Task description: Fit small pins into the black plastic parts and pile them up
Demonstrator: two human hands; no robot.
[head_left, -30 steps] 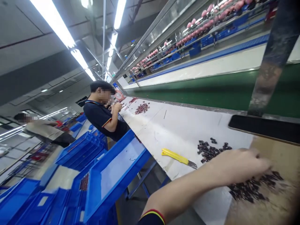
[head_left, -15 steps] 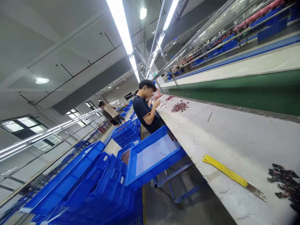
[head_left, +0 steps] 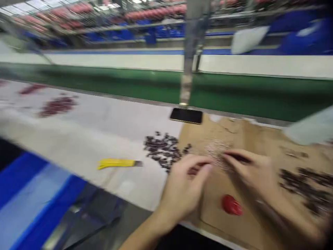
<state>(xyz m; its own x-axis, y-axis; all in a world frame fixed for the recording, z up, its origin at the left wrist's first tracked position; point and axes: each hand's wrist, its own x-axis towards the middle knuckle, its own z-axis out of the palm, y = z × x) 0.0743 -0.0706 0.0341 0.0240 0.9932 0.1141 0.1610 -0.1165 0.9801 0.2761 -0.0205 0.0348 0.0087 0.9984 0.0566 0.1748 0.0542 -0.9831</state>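
Observation:
My left hand (head_left: 182, 187) is curled over the cardboard (head_left: 221, 218), thumb and forefinger closed at the tips. Opposite it, my right hand (head_left: 255, 170) pinches with thumb and forefinger. Whatever either pinch holds is too small and blurred to make out. Between and just beyond the fingertips lies a heap of tiny pale pinkish pieces (head_left: 217, 148). A pile of small dark parts (head_left: 162, 149) spreads left of my left hand, and another dark pile (head_left: 307, 187) lies right of my right wrist. A shiny red object (head_left: 231, 205) rests on the cardboard between my forearms.
A yellow utility knife (head_left: 118, 163) lies on the white table (head_left: 104, 121) at left. Behind the heap a phone (head_left: 186, 115) lies by a metal post (head_left: 191, 52). A green strip (head_left: 117, 81) runs along the back. Reddish parts (head_left: 58, 106) lie farther left; a blue tray (head_left: 52, 194) stands below.
The view has swung right and down, from the aisle and a co-worker at the table to my own work area. Both my hands have come into sight.

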